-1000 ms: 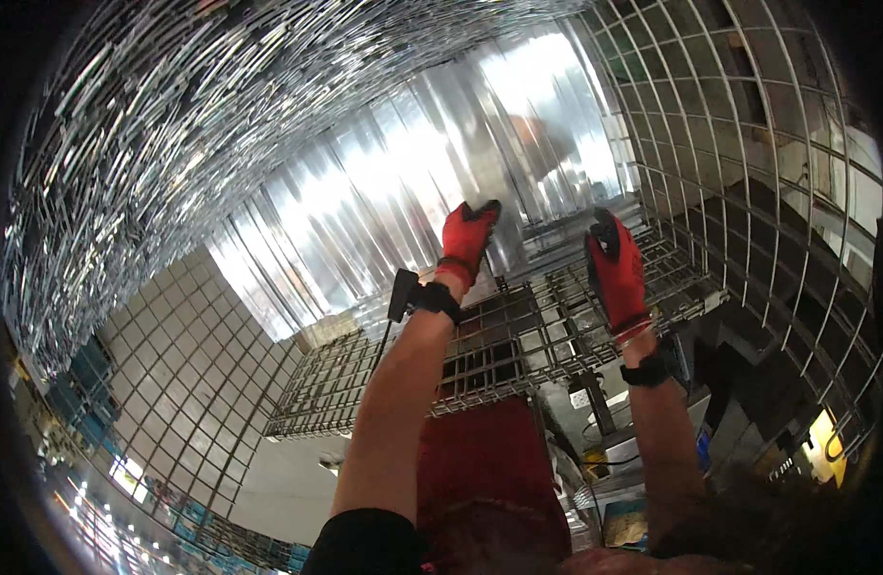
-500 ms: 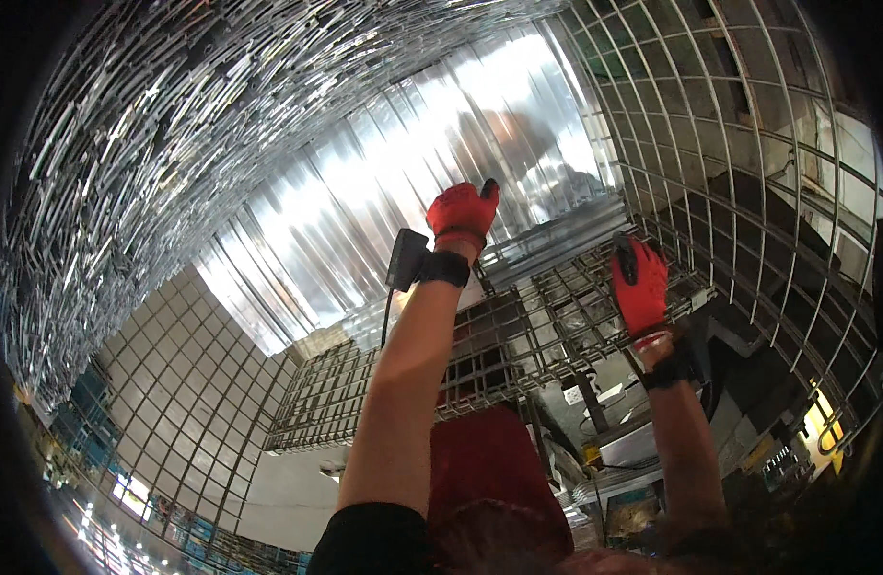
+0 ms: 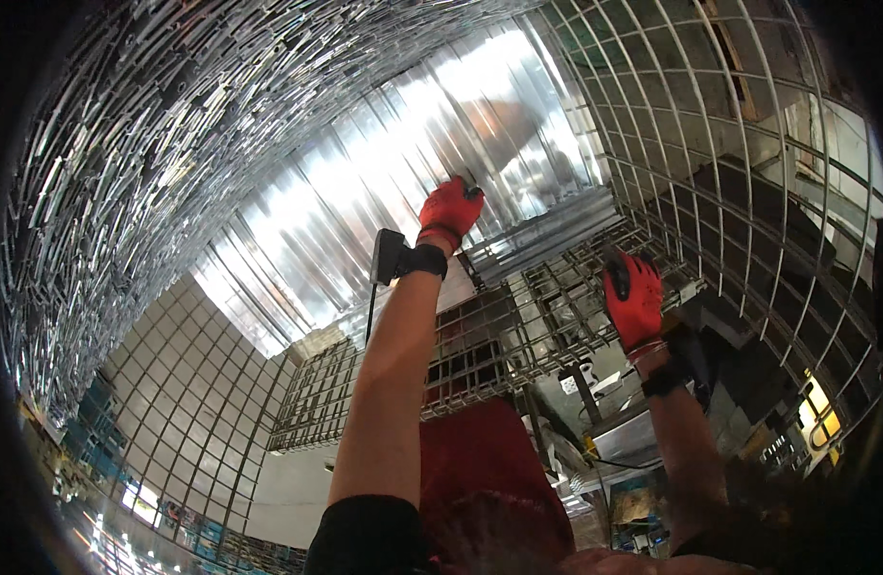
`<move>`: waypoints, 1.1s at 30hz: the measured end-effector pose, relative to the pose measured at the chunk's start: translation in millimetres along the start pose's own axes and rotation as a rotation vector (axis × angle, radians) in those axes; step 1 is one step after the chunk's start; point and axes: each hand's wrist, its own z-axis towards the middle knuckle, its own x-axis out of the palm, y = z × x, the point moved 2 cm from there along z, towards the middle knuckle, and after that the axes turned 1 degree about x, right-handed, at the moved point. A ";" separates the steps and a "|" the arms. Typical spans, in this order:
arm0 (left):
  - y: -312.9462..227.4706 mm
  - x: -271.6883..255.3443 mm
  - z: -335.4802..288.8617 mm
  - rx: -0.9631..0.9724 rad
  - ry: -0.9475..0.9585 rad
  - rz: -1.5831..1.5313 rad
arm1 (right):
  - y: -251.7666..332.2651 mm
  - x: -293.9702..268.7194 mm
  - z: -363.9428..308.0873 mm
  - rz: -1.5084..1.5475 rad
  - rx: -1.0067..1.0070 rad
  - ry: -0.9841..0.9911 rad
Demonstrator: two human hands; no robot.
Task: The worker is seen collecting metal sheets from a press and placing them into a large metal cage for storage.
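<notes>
My left hand, in a red glove with dark fingertips, is closed against the near part of a layer of long shiny metal strips. Its fingers curl away from view, so what they hold, if anything, is hidden. My right hand, gloved the same way, is at the right end of a folded-down wire mesh panel. Its fingers are curled in, and I cannot make out anything between them. A narrower bundle of flat metal strips lies between the two hands, along the layer's near edge.
A high pile of stacked thin metal pieces rises on the left. Wire mesh walls stand at the right and the lower left. Below the panel are a metal surface with small items and a yellow object.
My left hand has shifted slightly left in the picture, its thumb now tucked in closer. My right hand has dropped a little lower. The whole view has moved slightly.
</notes>
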 end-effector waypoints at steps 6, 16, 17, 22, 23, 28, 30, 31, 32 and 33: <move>-4.7 -1.0 -10.3 -0.108 0.023 -0.645 | 1.2 49.9 41.3 0.592 0.347 0.437; -24.4 53.5 -8.4 -0.056 0.061 -1.090 | 41.3 131.9 111.9 0.030 0.410 0.181; -19.3 55.0 -3.2 0.018 -0.032 -0.943 | 49.5 135.6 111.0 0.025 0.390 0.122; -16.4 62.0 -0.6 -0.090 0.040 -0.875 | 41.6 138.1 112.7 0.084 0.361 0.059; -18.1 59.7 -2.0 -0.054 0.045 -0.931 | 41.8 138.4 112.0 0.104 0.376 0.082; -26.8 50.4 -3.8 -0.067 0.132 -1.007 | 23.0 138.0 116.0 0.283 0.337 0.119; -27.5 48.2 -7.8 -0.157 0.199 -1.026 | 20.5 138.9 114.1 0.299 0.302 0.097; -24.4 49.2 -8.8 -0.152 0.214 -1.142 | 29.8 132.9 112.5 0.337 0.289 0.123; -23.1 51.5 -9.0 -0.146 0.231 -1.259 | 38.2 127.3 112.9 0.374 0.279 0.149; -21.4 53.2 -7.4 -0.123 0.189 -1.344 | 47.4 124.3 115.1 0.596 0.382 0.285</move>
